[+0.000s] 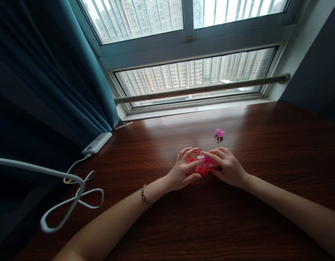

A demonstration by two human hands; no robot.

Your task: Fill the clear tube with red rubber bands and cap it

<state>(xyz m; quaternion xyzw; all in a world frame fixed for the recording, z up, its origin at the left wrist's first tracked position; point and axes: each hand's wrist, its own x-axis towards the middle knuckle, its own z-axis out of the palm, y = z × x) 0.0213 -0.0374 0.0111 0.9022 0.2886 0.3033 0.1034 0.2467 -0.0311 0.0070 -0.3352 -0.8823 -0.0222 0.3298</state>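
A small clear plastic bottle [207,161] with pink and yellow on it lies on its side, its threaded neck pointing left. My right hand [227,166] wraps round its body from the right. Around and under the neck is a loose heap of small red pieces [203,171], too fine to name. My left hand [182,170] curves over the heap's left side, fingers and thumb apart, fingertips touching or close to the red pieces and the bottle neck. Behind the hands rests a pink cap [219,133] with a loop, apart from the bottle.
The dark wooden tabletop [156,224] reaches to a window with a rail [200,90]. At the left stands a white power bank [97,143] with a white cable [72,203] looping over the table's edge. A blue curtain [83,79] hangs beside it.
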